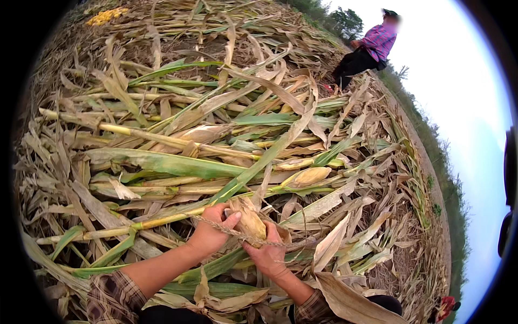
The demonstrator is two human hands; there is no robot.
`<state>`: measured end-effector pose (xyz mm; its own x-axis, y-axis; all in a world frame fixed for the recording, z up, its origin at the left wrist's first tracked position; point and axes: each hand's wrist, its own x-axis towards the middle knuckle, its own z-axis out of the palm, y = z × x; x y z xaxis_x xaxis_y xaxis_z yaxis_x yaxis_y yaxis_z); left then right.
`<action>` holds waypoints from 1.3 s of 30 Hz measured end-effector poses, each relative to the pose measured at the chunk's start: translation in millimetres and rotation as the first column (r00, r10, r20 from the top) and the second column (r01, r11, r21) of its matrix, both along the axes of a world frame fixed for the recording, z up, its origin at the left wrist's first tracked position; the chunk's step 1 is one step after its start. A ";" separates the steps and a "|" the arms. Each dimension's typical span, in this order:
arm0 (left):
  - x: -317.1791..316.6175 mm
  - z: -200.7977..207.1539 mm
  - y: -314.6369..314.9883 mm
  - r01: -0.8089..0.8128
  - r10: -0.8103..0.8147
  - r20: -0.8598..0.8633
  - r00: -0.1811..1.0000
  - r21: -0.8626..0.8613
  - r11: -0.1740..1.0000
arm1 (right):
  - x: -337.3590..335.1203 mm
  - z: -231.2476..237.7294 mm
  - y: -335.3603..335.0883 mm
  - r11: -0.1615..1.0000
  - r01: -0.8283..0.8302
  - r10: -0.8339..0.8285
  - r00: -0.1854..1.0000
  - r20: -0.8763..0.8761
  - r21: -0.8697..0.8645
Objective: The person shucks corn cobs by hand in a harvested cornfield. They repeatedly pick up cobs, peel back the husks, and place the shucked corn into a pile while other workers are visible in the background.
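An ear of corn (246, 216) in pale, dry husk is held between my two hands, low in the middle of the view. My left hand (212, 229) closes on its left side, with the thumb laid along the husk. The fingers of my right hand (267, 252) curl round its lower right end. Across both hands runs a thin twisted strand (240, 234), either cord or dry stem. Just beyond the hands lies a cut corn stalk (162, 220). Farther right, another husked-over ear (308, 177) rests on the stalks.
Felled corn stalks and dry leaves (178, 162) cover the ground around me. A heap of yellow corn ears (107, 16) lies at the far left. A person in a checked shirt (377, 42) stands at the far right. A bit of red clothing (447, 306) shows at lower right.
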<state>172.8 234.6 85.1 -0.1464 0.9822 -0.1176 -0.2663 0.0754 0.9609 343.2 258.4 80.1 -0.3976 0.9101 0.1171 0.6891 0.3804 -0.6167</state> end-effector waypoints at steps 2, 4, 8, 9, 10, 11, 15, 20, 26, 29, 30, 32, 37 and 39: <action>9.4 16.5 15.6 0.056 0.000 -0.362 0.932 0.144 0.988 | 4.3 1.2 4.3 0.996 0.072 -0.079 0.985 -0.153 -0.049; 25.0 23.1 29.5 0.069 0.039 -0.594 0.804 0.158 0.985 | 13.6 -7.1 8.4 0.991 0.072 -0.097 0.969 -0.228 -0.115; 47.5 26.0 51.7 0.107 0.024 -0.623 0.782 0.172 0.979 | 44.6 8.2 35.1 0.896 -0.252 0.003 0.827 -0.562 -0.366; 51.4 20.6 53.5 0.115 0.026 -0.582 0.813 0.203 0.972 | 36.9 27.1 32.3 0.822 -0.309 -0.216 0.608 -0.764 -0.478; 56.4 11.7 54.9 0.118 0.027 -0.538 0.842 0.233 0.965 | 33.3 32.0 41.9 0.846 -0.243 -0.150 0.746 -0.649 -0.475; 60.2 3.0 55.3 0.117 0.029 -0.493 0.870 0.262 0.958 | 30.0 33.0 46.9 0.870 -0.183 -0.086 0.858 -0.506 -0.458; 62.3 -30.3 51.0 0.005 -0.008 -0.252 0.968 -0.009 1.000 | 17.7 17.9 37.7 0.998 0.033 -0.013 0.949 -0.316 0.060; 61.4 -34.7 51.4 0.054 -0.060 -0.092 0.994 -0.071 0.996 | 16.2 17.8 40.3 0.994 0.079 -0.094 0.969 -0.227 -0.072; 66.1 -28.0 52.6 0.133 -0.124 -0.320 0.939 0.006 0.991 | 20.2 12.9 43.2 0.952 -0.013 0.004 0.999 0.032 0.305; 63.0 -50.1 57.9 0.081 -0.025 -0.419 0.908 0.118 0.990 | 18.8 23.1 38.2 0.931 -0.121 0.105 0.992 0.063 0.344; 61.9 -79.5 60.6 0.087 -0.050 -0.560 0.827 0.040 0.995 | 17.7 35.9 30.7 0.908 -0.111 0.125 0.992 -0.008 0.403; 55.9 -95.3 54.2 0.213 -0.190 -0.735 0.651 -0.063 0.975 | 17.4 35.9 33.6 0.882 -0.097 0.177 0.975 -0.132 0.462; 3.1 -129.8 12.9 0.238 -0.529 -0.819 0.223 -0.481 0.844 | 91.9 71.4 82.9 0.888 0.185 -0.454 0.217 -0.864 -0.421; -35.5 -168.7 -6.8 0.149 -0.595 -0.687 0.417 -0.595 0.790 | 95.5 74.2 91.5 0.878 0.153 -0.471 0.104 -0.876 -0.454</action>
<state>137.3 227.8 -83.6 -0.0206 0.8461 -0.5326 0.7621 0.3581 0.5394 438.7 349.9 154.3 0.2132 0.9760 -0.0453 -0.4762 0.0633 -0.8770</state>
